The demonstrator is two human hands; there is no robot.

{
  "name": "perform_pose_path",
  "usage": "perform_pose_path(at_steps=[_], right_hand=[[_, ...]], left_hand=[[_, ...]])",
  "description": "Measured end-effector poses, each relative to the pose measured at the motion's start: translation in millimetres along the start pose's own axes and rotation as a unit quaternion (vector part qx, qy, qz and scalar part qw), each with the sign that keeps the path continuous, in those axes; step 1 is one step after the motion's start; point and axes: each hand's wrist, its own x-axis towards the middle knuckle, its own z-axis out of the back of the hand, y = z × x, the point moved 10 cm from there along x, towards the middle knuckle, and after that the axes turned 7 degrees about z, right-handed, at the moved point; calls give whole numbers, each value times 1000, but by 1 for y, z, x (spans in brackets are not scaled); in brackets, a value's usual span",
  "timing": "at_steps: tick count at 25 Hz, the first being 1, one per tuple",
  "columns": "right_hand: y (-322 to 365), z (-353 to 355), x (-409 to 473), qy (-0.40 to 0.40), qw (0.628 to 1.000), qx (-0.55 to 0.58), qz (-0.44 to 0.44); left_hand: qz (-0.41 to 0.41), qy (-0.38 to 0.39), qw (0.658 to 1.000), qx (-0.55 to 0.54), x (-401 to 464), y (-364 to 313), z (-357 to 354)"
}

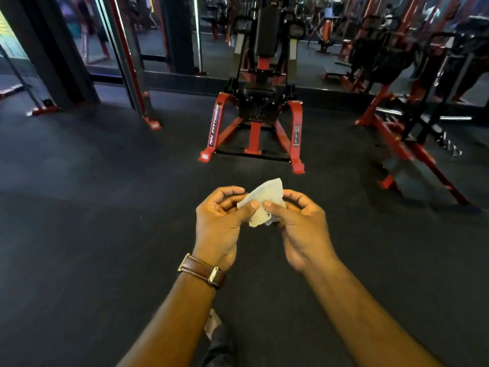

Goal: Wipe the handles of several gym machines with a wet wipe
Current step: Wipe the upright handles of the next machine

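A crumpled white wet wipe point(266, 197) is pinched between both hands in front of me, above the dark floor. My left hand point(221, 221), with a brown leather watch on its wrist, grips the wipe's left side with thumb and fingers. My right hand point(301, 223) holds its right side the same way. Straight ahead stands a red and black seated gym machine point(255, 102) with a black back pad; its handles point(293, 25) sit high beside the pad, dim and blurred. Both hands are well short of the machine.
Black rubber flooring point(92, 207) spreads all around. A cable tower's upright with red feet point(148, 112) stands at the left. Another red-framed machine point(412, 133) with chrome bars is at the right. A mirror wall point(185, 35) runs behind the machines.
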Motion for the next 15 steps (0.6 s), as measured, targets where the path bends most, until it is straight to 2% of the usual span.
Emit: perform_pose_path(at_steps=[4, 9, 15], right_hand=[[-7, -28, 137, -81, 995, 63, -12], [8, -64, 289, -88, 996, 21, 4], [2, -78, 464, -72, 997, 23, 13]], left_hand=[[37, 11, 999, 0, 144, -5, -27], [71, 73, 994, 37, 318, -22, -80], [60, 59, 993, 79, 499, -10, -150]])
